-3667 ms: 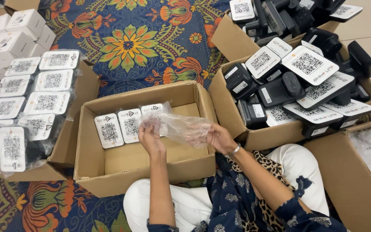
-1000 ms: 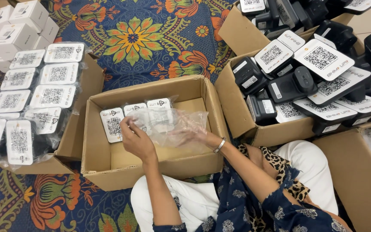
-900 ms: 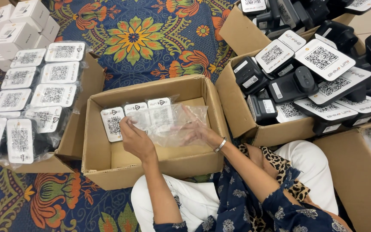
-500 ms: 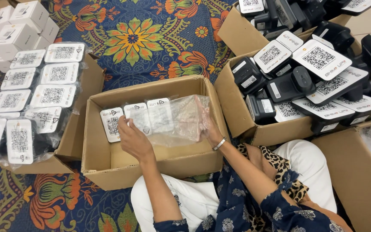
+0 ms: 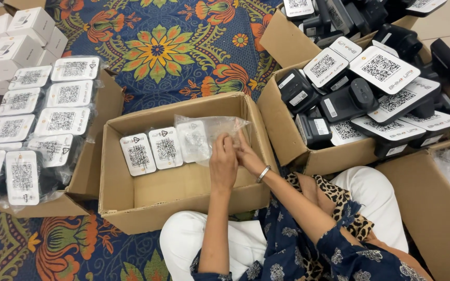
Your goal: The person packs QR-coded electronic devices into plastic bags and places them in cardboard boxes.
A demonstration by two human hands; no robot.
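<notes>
Both my hands are inside the open cardboard box (image 5: 131, 205) in front of my lap. My left hand (image 5: 223, 161) and my right hand (image 5: 247, 156) pinch a clear plastic bag (image 5: 209, 132) wrapped around a white-faced device. The bagged device stands upright against the box's back wall. It is third in a row beside two bagged devices (image 5: 152, 151) with square code labels. My hands touch each other at the bag's right end.
A box of bagged white-faced devices (image 5: 37, 125) sits at the left, with small white cartons (image 5: 19, 44) behind it. At the right, a box (image 5: 308, 151) holds unbagged black devices with white code faces (image 5: 371, 88). A patterned floral rug (image 5: 162, 52) lies beyond.
The bagged device has gone from lying loose in my hands to standing in the row at the box's back wall. My hands have come together at its right side.
</notes>
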